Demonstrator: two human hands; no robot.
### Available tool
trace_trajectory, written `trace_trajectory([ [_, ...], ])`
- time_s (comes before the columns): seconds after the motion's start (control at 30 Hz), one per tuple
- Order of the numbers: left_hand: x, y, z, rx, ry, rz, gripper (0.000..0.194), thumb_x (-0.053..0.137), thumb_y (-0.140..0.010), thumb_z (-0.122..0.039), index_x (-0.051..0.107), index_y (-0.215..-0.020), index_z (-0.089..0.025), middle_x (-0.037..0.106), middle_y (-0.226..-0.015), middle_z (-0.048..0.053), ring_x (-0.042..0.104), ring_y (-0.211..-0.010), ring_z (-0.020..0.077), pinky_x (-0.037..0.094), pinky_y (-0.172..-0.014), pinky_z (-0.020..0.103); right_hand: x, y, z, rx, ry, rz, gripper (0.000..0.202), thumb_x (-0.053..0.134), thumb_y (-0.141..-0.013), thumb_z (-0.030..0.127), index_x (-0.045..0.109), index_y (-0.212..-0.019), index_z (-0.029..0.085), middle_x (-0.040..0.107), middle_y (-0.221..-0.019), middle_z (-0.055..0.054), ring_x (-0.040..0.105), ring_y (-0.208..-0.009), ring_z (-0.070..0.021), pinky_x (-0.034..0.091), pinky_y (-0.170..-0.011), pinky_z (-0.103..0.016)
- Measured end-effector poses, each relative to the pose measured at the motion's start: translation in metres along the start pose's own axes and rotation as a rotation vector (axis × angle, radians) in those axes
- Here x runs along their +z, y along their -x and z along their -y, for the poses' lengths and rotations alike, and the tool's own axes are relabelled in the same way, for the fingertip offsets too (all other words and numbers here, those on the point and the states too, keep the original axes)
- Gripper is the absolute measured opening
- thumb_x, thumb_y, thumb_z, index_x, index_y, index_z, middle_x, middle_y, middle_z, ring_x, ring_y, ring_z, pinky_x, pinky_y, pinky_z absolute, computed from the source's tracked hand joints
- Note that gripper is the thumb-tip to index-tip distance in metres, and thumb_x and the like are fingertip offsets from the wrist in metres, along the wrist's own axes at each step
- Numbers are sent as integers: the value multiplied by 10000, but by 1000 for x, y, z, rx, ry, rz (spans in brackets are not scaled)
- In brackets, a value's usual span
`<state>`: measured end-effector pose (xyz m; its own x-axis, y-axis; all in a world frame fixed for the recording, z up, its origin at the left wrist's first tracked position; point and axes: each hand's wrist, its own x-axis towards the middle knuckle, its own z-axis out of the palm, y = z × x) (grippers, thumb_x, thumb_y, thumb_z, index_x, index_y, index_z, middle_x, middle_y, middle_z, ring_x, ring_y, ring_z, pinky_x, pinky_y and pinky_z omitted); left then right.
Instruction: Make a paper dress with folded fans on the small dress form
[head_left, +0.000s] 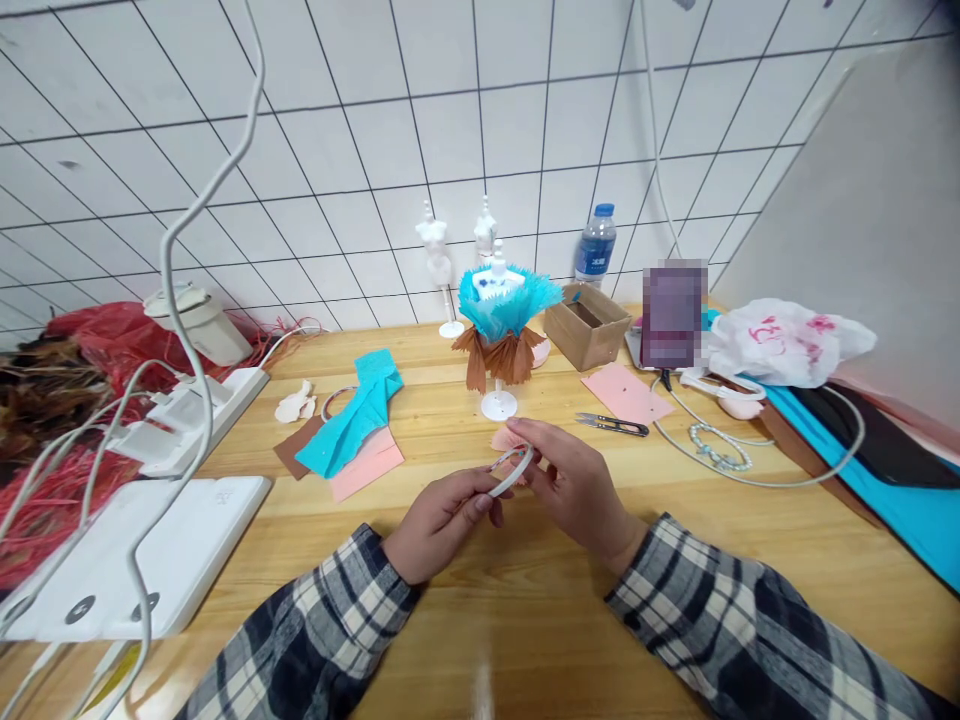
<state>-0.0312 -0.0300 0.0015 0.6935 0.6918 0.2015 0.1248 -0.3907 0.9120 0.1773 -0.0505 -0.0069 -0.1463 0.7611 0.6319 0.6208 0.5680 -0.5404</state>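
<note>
Both of my hands are closed around a narrow white roll of tape (513, 478), held above the table's middle. My left hand (448, 520) pinches its lower left side between thumb and fingers. The fingertips of my right hand (574, 487) grip the upper right of the ring. Just behind it lies a bit of pink paper (507, 440), partly hidden by my fingers. Further back stands a small white dress form (499, 402), wearing a blue crepe-paper top (504, 312) and a brown pleated paper layer (499, 358).
Blue crepe paper (349, 425) lies over pink and brown sheets at left. Thread snips (613, 424) and a bead bracelet (720, 447) are at right. A cardboard box (587, 328) and water bottle (596, 245) stand behind. A white cable (169, 290) hangs in front at left.
</note>
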Motion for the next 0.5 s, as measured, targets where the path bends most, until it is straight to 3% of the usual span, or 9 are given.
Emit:
trace_trajectory([
  [0.07, 0, 1, 1, 15, -10, -9, 298, 409, -995, -338, 614, -1146, -183, 683, -866, 41, 637, -862, 162, 459, -851, 299, -1, -1, -1, 57, -30, -35, 302, 523, -927, 182, 589, -1219, 224, 686, -1194, -71, 644, -1078, -194, 550, -873, -336],
  [0.2, -2, 2, 2, -29, -87, -37, 256, 398, -998, -296, 588, -1145, -208, 693, -839, 15, 640, -788, 138, 469, -774, 266, -5, -3, 3, 78, -85, -94, 257, 542, -903, 181, 587, -1155, 202, 668, -1127, -90, 644, -988, -190, 552, -788, -322],
  [0.33, -3, 0, -2, 14, -397, -81, 198, 436, -973, -255, 604, -1069, -212, 692, -802, 7, 627, -775, 147, 444, -760, 278, -6, -2, 12, 80, -132, -29, 191, 598, -886, 254, 597, -1067, 192, 667, -992, -76, 632, -894, -191, 536, -767, -325],
  [0.5, -3, -2, -6, 80, -635, -91, 203, 459, -950, -238, 594, -1100, -213, 704, -772, 4, 623, -729, 160, 429, -719, 291, 3, 2, 14, 152, -129, -1, 281, 646, -879, 378, 631, -1087, 190, 682, -904, -50, 587, -684, -147, 516, -669, -288],
])
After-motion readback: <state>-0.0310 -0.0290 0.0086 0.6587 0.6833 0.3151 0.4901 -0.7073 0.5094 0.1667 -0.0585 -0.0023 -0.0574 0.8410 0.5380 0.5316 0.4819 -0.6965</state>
